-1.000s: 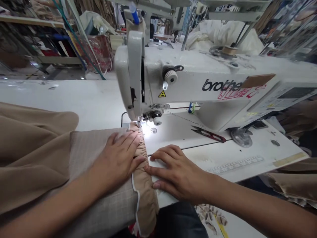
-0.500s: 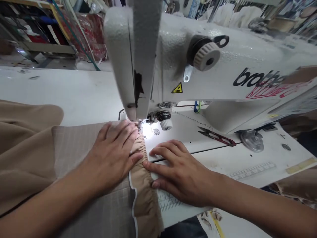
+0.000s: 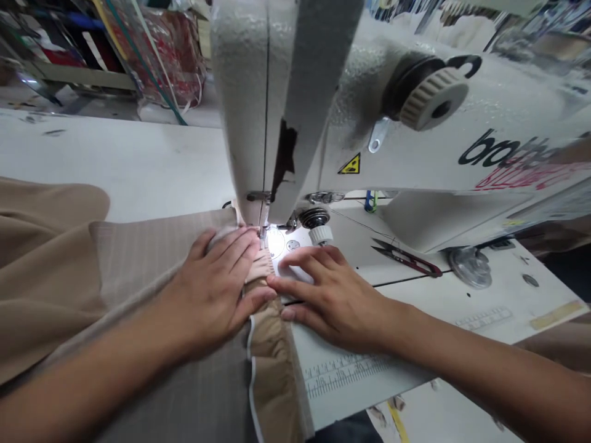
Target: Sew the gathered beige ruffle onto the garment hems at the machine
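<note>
Two on ruffled tan fabric (image 3: 272, 369) — left hand (image 3: 215, 289) | right hand (image 3: 335, 301) — sewing machine (image 3: 351, 135)

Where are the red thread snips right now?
In the head view, the red thread snips lie on the white table, right of the right hand, beside a round metal disc.

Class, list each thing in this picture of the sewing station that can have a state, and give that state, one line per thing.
left hand, flat on the fabric beside the needle
right hand, fingers spread, thumb on the ruffle
gathered tan ruffle, bunched in folds, running up to the needle
needle plate, brightly lit
thread snips, lying shut on the table
</note>
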A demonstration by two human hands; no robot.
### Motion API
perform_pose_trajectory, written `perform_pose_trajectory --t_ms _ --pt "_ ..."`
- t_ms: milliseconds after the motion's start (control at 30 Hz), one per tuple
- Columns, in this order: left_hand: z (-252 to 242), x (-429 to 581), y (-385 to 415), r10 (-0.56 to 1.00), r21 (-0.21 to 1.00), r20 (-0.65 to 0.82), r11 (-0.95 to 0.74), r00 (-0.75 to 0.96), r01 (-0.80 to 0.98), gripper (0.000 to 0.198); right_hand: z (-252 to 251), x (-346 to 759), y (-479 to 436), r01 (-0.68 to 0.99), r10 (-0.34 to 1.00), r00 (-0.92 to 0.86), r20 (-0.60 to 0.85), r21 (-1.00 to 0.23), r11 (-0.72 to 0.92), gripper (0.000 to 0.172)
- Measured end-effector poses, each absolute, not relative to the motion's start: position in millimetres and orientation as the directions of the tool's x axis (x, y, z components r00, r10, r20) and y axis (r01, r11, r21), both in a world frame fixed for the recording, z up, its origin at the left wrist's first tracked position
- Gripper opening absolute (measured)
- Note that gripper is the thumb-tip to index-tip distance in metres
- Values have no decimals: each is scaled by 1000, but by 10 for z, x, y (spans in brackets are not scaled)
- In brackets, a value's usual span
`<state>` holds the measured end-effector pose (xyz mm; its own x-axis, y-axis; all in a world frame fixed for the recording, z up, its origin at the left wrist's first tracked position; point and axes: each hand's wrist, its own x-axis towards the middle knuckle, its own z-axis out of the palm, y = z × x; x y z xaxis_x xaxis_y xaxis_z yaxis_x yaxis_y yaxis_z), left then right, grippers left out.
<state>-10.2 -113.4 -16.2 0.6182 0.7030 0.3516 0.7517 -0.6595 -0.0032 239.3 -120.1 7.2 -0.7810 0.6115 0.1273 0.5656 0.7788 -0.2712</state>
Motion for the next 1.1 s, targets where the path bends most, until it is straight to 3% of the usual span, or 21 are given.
perform_pose_trajectory --t_ms 167,267,433,567,633,700,800,867,967,1100 --pt "-101 -120 -930 739 10 234 -651 632 759 88 48 2331 -1086 589 625 -771 121 -236 773 49" --pt "2 -182 -1111 764 19 197 -630 615 777 84 87 2370 -1197 588 628 -771 108 -260 766 50" --pt "91 -641 -1756 867 104 337 -423 368 900 70 119 2505 -1726 529 642 -746 176 -427 733 50" --pt "62 -1011 -1828 915 37 186 -370 357 928 74 64 2498 -2209 499 677 -683 273 -502 706 53" --pt "122 -1032 -1882 903 6 214 -382 372 924 66 40 2528 -2483 447 714 -618 330 -600 663 52" --pt "232 -962 -2102 891 23 326 -343 317 939 57 -31 2611 -2770 363 773 -549 318 -742 563 44" --pt "358 -844 -2627 877 188 471 -202 92 961 46 -322 2717 -3076 352 883 -464 69 -901 255 29" --pt "378 -830 -2867 872 235 490 -117 -14 965 46 -607 2663 -3111 334 930 -357 -87 -942 40 32" --pt "342 -884 -2822 926 154 377 -39 -22 987 63 -982 2358 -2975 128 931 -318 -181 -981 -147 57" --pt "282 -1034 -2379 989 71 110 95 -102 993 72 -1126 1918 -2912 -15 856 -454 -247 -959 -284 52"
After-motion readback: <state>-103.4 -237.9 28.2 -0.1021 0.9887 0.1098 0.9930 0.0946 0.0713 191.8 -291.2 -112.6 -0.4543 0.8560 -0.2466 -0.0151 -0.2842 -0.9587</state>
